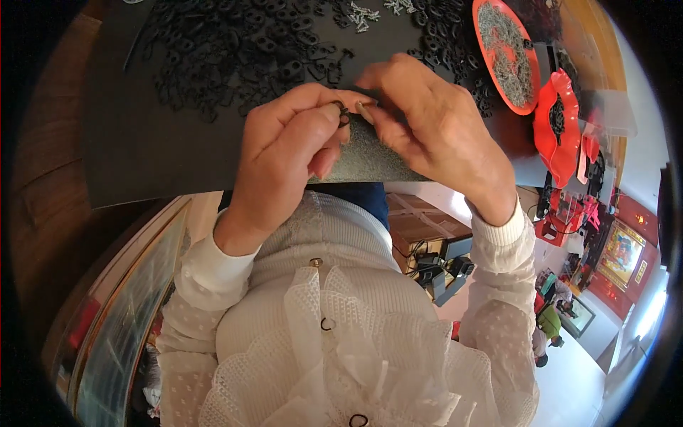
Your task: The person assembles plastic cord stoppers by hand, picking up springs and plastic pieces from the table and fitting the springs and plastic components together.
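Above the near edge of the dark work surface, my two hands meet. The left hand is closed, pinching a small black plastic cord-lock piece between thumb and forefinger; a round hole shows in it. My right hand is held close beside that piece, its thumb and forefinger bent inward and closed. Whatever sits between those right fingertips is hidden or too small to name. Just beyond the hands lies a broad pile of similar black cord-lock pieces. Several small metal springs lie at its far edge.
At the right stands a red plate heaped with small springs. Next to it is a red wavy-edged dish of black parts. Below the table are a cardboard box and black adapters. Other people appear far right.
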Available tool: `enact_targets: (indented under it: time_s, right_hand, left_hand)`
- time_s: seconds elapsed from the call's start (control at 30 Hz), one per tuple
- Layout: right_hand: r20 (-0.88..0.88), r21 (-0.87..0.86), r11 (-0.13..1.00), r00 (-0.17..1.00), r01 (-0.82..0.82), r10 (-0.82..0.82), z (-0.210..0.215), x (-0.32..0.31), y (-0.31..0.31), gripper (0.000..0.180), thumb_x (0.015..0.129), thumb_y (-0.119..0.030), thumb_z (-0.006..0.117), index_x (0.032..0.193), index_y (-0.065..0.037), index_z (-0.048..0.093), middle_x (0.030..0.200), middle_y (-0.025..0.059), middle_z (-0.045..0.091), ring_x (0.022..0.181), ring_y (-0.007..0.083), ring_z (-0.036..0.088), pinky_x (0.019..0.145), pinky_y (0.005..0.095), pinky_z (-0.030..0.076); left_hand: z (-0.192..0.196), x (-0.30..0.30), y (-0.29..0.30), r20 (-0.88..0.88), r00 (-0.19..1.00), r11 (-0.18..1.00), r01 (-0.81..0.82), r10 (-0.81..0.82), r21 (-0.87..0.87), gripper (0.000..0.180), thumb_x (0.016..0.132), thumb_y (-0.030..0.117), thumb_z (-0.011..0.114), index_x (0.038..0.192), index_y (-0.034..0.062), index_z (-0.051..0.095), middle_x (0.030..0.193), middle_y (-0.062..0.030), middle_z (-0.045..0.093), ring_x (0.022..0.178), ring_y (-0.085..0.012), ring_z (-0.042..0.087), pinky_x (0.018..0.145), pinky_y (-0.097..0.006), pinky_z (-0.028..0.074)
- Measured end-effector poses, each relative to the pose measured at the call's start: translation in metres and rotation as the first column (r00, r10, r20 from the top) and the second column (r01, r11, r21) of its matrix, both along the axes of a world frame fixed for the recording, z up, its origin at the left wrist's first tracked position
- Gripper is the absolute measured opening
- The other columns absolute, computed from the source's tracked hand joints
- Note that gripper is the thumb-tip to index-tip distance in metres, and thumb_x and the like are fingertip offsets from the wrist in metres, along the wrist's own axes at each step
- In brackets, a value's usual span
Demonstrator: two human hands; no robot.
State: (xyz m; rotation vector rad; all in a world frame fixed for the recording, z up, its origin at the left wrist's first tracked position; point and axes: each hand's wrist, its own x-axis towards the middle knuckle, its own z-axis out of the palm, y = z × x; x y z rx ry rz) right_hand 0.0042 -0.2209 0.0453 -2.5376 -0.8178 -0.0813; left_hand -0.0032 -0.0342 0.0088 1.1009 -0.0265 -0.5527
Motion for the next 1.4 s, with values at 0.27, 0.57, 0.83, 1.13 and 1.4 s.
enact_targets:
  time_s: [0.27, 0.57, 0.83, 1.13, 1.4]
  right_hand:
    - [0.248, -0.057, 0.989, 0.957, -0.138, 0.148, -0.011, -0.002, -0.006, 0.019, 0.075, 0.003, 0.064, 0.093, -0.001, 0.063, 0.077, 0.0094, 0.053, 0.061, 0.0251, 0.056, 0.051, 0.0321, 0.047]
    - [-0.224, 0.463, 0.871, 0.972, 0.167, -0.068, -0.005, -0.004, -0.005, 0.011, 0.088, -0.01, 0.06, 0.084, 0.0, 0.059, 0.067, 0.0064, 0.051, 0.055, 0.0152, 0.047, 0.052, 0.0286, 0.039]
    - [-0.429, 0.437, 0.874, 0.903, 0.212, -0.004, 0.005, -0.003, -0.007, 0.02, 0.091, -0.017, 0.057, 0.081, 0.0, 0.057, 0.059, 0.0033, 0.044, 0.056, 0.0096, 0.038, 0.049, 0.0288, 0.035]
    - [-0.515, 0.394, 0.896, 0.857, 0.207, 0.028, 0.008, -0.005, -0.005, 0.023, 0.091, -0.018, 0.056, 0.077, 0.0, 0.055, 0.057, 0.0026, 0.04, 0.055, 0.0094, 0.037, 0.048, 0.0288, 0.033]
    - [-0.534, 0.329, 0.923, 0.846, 0.202, 0.005, 0.015, -0.007, -0.002, 0.021, 0.092, -0.015, 0.056, 0.078, 0.0, 0.054, 0.061, -0.0007, 0.042, 0.058, 0.0063, 0.036, 0.05, 0.0245, 0.032]
  left_hand:
    - [-0.003, 0.003, 0.002, -0.046, 0.999, 0.998, -0.015, 0.012, -0.061, 0.022, 0.092, 0.016, 0.046, 0.086, -0.001, 0.058, 0.069, -0.0013, 0.054, 0.048, -0.0055, 0.042, 0.043, -0.02, 0.031]
    - [-0.004, 0.0, -0.005, 0.171, 0.985, 0.996, -0.006, -0.009, 0.085, 0.02, 0.094, 0.019, 0.048, 0.094, 0.0014, 0.058, 0.074, -0.0021, 0.057, 0.051, -0.0033, 0.041, 0.043, -0.018, 0.029]
    - [-0.005, -0.003, -0.004, 0.278, 0.959, 0.99, 0.025, -0.063, 0.138, 0.017, 0.094, 0.017, 0.049, 0.091, 0.0021, 0.057, 0.072, 0.0001, 0.055, 0.055, -0.0014, 0.038, 0.047, -0.017, 0.028]
    - [-0.001, -0.005, -0.002, 0.227, 0.966, 0.984, 0.092, -0.125, 0.15, 0.016, 0.092, 0.012, 0.05, 0.081, 0.0013, 0.053, 0.066, 0.0042, 0.041, 0.061, -0.0036, 0.036, 0.053, -0.021, 0.032]
    - [-0.013, -0.005, 0.001, 0.323, 0.933, 0.985, 0.126, -0.157, 0.115, 0.018, 0.094, 0.019, 0.049, 0.091, 0.0026, 0.057, 0.074, 0.0032, 0.048, 0.063, -0.0016, 0.037, 0.053, -0.016, 0.028]
